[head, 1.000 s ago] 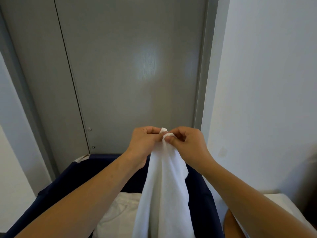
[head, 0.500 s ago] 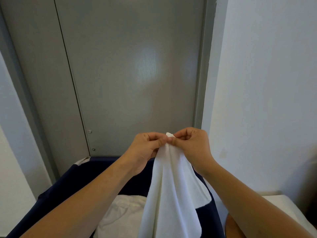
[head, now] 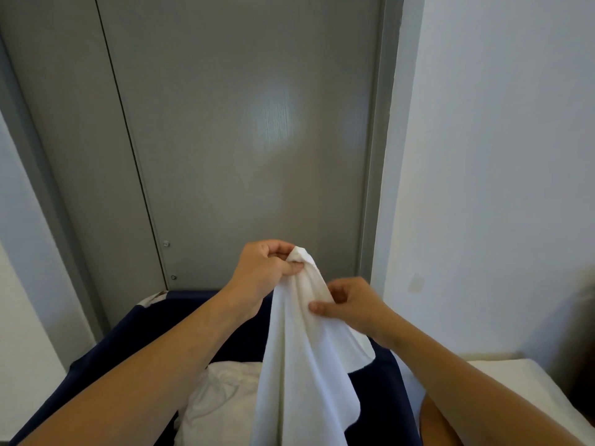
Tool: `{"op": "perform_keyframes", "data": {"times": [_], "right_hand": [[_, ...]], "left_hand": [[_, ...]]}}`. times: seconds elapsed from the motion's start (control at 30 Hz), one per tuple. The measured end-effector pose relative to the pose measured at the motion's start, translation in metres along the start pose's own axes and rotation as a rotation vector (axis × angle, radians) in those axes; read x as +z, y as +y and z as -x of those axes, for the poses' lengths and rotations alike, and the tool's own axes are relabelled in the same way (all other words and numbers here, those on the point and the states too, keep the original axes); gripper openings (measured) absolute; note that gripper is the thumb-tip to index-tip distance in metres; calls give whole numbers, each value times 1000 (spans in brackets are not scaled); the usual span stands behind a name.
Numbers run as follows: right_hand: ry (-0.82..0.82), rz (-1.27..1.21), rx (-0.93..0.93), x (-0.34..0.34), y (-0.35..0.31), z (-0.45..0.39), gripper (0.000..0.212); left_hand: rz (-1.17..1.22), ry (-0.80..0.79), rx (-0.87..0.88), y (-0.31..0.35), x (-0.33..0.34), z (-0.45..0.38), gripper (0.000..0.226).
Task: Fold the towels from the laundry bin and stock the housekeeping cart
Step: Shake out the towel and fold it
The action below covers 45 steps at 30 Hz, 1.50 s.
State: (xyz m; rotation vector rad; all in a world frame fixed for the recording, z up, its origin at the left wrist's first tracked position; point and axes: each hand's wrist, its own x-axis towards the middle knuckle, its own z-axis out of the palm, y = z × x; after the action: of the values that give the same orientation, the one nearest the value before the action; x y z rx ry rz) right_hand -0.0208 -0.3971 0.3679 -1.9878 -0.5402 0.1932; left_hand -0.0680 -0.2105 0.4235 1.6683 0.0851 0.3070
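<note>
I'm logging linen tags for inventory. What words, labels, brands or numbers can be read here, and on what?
None: no readable text shows anywhere in this view.
The towel, held by the left hand and right hand, shows no tag or print.
The bin and door bear no lettering.

White towel (head: 299, 365) hangs bunched above navy laundry bin (head: 106, 358) holding crumpled linen (head: 222, 397).
</note>
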Motion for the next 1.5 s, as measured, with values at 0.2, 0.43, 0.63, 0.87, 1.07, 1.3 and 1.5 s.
{"op": "perform_keyframes", "data": {"times": [0.2, 0.43, 0.63, 0.87, 1.07, 1.3, 1.5], "right_hand": [[-248, 344, 236, 15, 68, 3, 53], [-143, 748, 199, -1, 88, 4, 41], [-113, 1093, 30, -42, 61, 2, 45], [-39, 1270, -71, -76, 67, 2, 46], [148, 970, -1, -104, 59, -7, 40], [423, 433, -104, -121, 3, -17, 22], [537, -287, -173, -144, -23, -29, 34]], "left_hand": [[39, 78, 10, 6, -17, -12, 19], [7, 190, -1, -6, -39, -21, 19], [-11, 326, -38, -30, -62, -36, 17], [-13, 389, -56, -46, -76, -47, 17], [-57, 407, -7, -50, -82, -61, 17], [-32, 392, 41, -32, -87, -80, 17], [95, 326, 196, -1, -84, -93, 21]]}}
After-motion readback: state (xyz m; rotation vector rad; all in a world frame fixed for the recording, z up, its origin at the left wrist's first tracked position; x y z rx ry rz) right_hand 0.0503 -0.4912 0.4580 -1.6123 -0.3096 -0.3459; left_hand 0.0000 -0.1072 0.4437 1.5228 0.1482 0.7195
